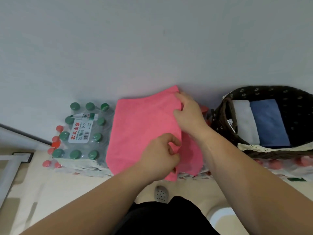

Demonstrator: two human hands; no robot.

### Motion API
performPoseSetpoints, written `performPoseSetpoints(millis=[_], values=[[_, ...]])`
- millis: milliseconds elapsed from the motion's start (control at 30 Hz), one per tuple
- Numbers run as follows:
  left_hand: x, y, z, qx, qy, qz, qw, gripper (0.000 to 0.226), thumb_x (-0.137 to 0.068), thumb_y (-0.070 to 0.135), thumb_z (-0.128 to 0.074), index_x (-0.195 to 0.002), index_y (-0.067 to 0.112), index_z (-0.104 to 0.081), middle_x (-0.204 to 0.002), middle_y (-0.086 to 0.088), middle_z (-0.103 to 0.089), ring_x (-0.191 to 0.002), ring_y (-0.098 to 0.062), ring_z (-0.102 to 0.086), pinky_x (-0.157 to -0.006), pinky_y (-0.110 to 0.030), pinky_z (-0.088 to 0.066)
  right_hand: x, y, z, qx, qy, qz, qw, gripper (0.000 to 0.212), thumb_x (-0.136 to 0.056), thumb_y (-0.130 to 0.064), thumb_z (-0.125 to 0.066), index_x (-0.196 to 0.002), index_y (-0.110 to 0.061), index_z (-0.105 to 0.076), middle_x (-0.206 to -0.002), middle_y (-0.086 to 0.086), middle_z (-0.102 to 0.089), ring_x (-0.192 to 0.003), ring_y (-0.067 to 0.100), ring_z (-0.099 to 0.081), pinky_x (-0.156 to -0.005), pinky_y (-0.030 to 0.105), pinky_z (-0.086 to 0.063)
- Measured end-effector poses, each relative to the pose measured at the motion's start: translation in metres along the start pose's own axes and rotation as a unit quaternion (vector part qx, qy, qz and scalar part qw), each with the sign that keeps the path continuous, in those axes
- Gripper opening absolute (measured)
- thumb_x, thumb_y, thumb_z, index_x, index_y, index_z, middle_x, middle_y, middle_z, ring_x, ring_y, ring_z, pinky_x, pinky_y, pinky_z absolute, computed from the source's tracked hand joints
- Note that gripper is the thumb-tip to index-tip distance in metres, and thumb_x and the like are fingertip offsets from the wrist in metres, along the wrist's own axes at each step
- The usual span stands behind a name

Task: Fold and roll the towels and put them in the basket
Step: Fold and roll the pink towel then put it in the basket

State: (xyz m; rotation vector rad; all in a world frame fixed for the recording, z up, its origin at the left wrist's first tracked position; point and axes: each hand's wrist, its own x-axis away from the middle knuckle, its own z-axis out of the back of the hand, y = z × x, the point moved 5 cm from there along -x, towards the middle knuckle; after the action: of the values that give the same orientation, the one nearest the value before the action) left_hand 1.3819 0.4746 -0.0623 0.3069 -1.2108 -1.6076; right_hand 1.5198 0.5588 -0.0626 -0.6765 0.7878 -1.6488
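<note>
A pale grey wall [152, 39] fills the upper half of the view, and a cream floor [50, 192] runs along the bottom. Against the wall, the pink towel [138, 129] lies spread over shrink-wrapped packs of bottled water, its right part folded over so that a second layer shows beneath and to the right of the fold. To its right a dark woven basket [288, 99] with a flower-print lining and a lace trim stands on red-capped bottles [274, 162]. To the towel's left sits a pack of green-capped bottles [81, 133] with a white label, touching the towel's edge. The right hand [189, 116] reaches to the towel's far right corner, fingers curled over the edge and gripping the cloth. The left hand [157, 158] sits nearer the body at the fold, its fingers bent and pinching the folded edge. Inside the basket a rolled blue towel [269, 122] lies side by side with a rolled white towel [245, 121], the white one on the left. A grey perforated shoe [161, 195] shows on the floor below the towel.
</note>
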Motion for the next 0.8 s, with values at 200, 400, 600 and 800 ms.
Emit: performPoseSetpoints(millis=[200,400,600,800], values=[[-0.024,0.006,-0.054,-0.034,-0.058,-0.011,0.998,0.029,-0.081,0.001,-0.054,-0.106,0.013,-0.061,-0.062,0.008,-0.058,-0.056,-0.016,-0.058,-0.057,-0.032,-0.048,0.022,0.049,0.008,0.115,-0.061,-0.055,0.990,0.058,-0.080,0.003,-0.057,-0.138,0.005,-0.049,-0.151,0.019,-0.039,-0.141,0.029,-0.036,-0.112,0.019,-0.020],[-0.030,0.003,-0.060,-0.045,-0.066,-0.011,0.997,0.036,-0.080,-0.003,-0.053,-0.112,0.009,-0.063,-0.059,0.016,-0.046,-0.052,-0.001,-0.048,-0.052,-0.015,-0.038,0.018,0.054,0.002,0.141,-0.085,-0.070,0.984,0.065,-0.086,-0.004,-0.056,-0.148,0.000,-0.037,-0.161,0.013,-0.025,-0.146,0.023,-0.029,-0.114,0.021,-0.019],[-0.023,0.010,-0.050,-0.001,-0.056,-0.022,0.998,0.024,-0.078,0.000,-0.054,-0.089,0.021,-0.055,-0.056,-0.004,-0.060,-0.055,-0.028,-0.064,-0.052,-0.039,-0.048,0.018,0.042,0.019,0.120,-0.014,-0.038,0.992,0.071,-0.082,0.008,-0.049,-0.151,-0.002,-0.034,-0.162,0.011,-0.024,-0.147,0.021,-0.029,-0.112,0.016,-0.016],[-0.027,0.018,-0.076,0.021,-0.132,-0.023,0.991,0.012,-0.074,0.015,-0.060,-0.078,0.024,-0.053,-0.074,-0.010,-0.072,-0.065,-0.022,-0.068,-0.065,-0.038,-0.054,0.013,0.045,0.018,0.235,-0.045,-0.053,0.970,0.057,-0.083,-0.001,-0.052,-0.139,0.000,-0.042,-0.158,0.013,-0.021,-0.123,0.037,-0.052,-0.100,0.039,-0.044]])
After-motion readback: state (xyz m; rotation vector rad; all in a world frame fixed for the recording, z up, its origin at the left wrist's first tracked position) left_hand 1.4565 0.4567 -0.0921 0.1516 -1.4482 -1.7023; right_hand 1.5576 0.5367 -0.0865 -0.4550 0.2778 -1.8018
